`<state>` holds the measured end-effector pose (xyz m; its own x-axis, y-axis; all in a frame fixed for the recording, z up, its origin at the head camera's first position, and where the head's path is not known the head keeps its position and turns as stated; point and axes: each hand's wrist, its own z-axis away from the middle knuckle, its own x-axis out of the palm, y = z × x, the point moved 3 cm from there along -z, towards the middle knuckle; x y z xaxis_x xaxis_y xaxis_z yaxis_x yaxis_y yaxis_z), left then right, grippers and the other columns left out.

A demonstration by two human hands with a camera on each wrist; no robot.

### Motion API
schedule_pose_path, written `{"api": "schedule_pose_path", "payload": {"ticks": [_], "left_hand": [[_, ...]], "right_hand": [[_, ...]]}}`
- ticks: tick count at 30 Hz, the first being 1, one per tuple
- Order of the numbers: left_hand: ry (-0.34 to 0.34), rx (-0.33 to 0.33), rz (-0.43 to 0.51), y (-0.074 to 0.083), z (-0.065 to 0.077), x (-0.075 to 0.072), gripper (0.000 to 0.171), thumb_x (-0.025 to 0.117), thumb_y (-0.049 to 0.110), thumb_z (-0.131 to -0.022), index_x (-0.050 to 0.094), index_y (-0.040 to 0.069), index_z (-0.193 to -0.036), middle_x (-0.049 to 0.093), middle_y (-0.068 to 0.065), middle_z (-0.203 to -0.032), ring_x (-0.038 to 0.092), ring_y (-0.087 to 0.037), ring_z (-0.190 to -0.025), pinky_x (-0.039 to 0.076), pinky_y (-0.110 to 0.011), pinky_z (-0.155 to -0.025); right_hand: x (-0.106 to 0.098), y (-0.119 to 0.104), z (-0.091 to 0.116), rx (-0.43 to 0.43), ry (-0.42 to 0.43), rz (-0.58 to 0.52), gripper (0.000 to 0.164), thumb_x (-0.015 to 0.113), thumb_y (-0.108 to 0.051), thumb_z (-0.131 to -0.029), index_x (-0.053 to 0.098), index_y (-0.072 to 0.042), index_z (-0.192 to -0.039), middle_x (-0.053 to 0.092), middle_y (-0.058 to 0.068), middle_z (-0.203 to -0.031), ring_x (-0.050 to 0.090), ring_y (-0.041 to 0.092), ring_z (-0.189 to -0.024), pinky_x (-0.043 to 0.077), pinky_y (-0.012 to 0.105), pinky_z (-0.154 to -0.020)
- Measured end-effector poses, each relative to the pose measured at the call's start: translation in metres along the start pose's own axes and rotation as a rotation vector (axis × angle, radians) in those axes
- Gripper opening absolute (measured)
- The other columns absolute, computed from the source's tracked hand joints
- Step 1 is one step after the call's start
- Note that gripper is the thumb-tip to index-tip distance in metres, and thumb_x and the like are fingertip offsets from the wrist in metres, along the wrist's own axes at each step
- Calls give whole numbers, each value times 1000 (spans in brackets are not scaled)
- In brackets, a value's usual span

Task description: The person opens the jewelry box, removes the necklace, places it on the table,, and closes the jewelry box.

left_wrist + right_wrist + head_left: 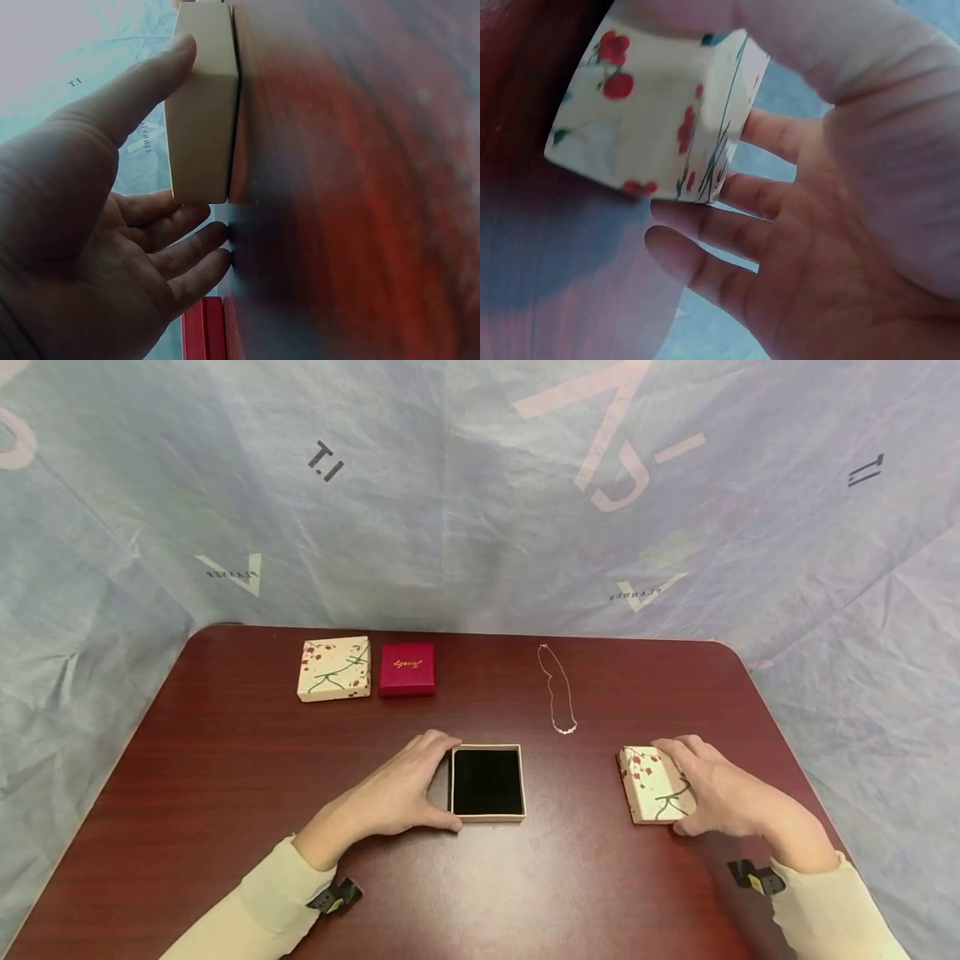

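Note:
A small square box base (487, 821) with cream walls and a black lining sits near the table's middle. My left hand (397, 785) holds it from the left, thumb at the near wall and fingers at the far corner. The left wrist view shows the thumb (161, 79) against the plain cream side of the base. Over to the right, my right hand (723, 785) grips a cream box lid (648, 785) printed with red blossoms and green stems. Its thumb is on the near side and its fingers reach round the far side, as the lid (630, 112) in the right wrist view shows.
A matching blossom-print box (335, 668) lies at the back left of the dark red-brown table (225, 760). Beside it is a red box (407, 668) with gold lettering. A thin necklace (564, 729) is spread out behind, between the two hands. A grey printed cloth (450, 527) hangs behind the table.

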<state>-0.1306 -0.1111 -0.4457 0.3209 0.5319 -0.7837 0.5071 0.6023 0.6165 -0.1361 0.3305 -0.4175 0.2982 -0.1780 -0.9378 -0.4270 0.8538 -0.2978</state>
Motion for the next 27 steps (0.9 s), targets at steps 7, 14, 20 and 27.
{"api": "schedule_pose_path", "payload": {"ticks": [7,14,20,27], "left_hand": [[-2,-1,0,0,0,0,105,101,41,-68,50,-2,-148,54,-7,-140,50,-23,-132,41,-43,-116],[5,5,-11,-1,0,0,106,102,41,-67,50,-3,-148,54,-8,-140,50,-23,-132,41,-43,-116],[10,15,-17,-1,0,1,107,102,42,-66,50,-3,-148,54,-8,-140,50,-24,-132,40,-42,-117],[10,16,-11,-1,0,-1,107,102,41,-66,49,-3,-148,54,-9,-139,51,-23,-131,41,-42,-116]], "right_hand": [[-5,-9,-5,-70,54,-2,112,100,-28,-59,43,-6,-153,52,10,-133,52,26,-116,53,42,-88],[-12,-23,-12,-121,118,-17,110,99,-28,-58,45,-7,-153,52,4,-132,50,17,-113,53,36,-86],[-18,-34,-18,-138,138,-26,111,100,-31,-60,45,-8,-153,51,4,-132,50,15,-111,53,35,-84],[-21,-44,-24,-137,135,-16,112,100,-37,-61,45,-10,-155,50,0,-133,49,13,-112,53,37,-88]]}}
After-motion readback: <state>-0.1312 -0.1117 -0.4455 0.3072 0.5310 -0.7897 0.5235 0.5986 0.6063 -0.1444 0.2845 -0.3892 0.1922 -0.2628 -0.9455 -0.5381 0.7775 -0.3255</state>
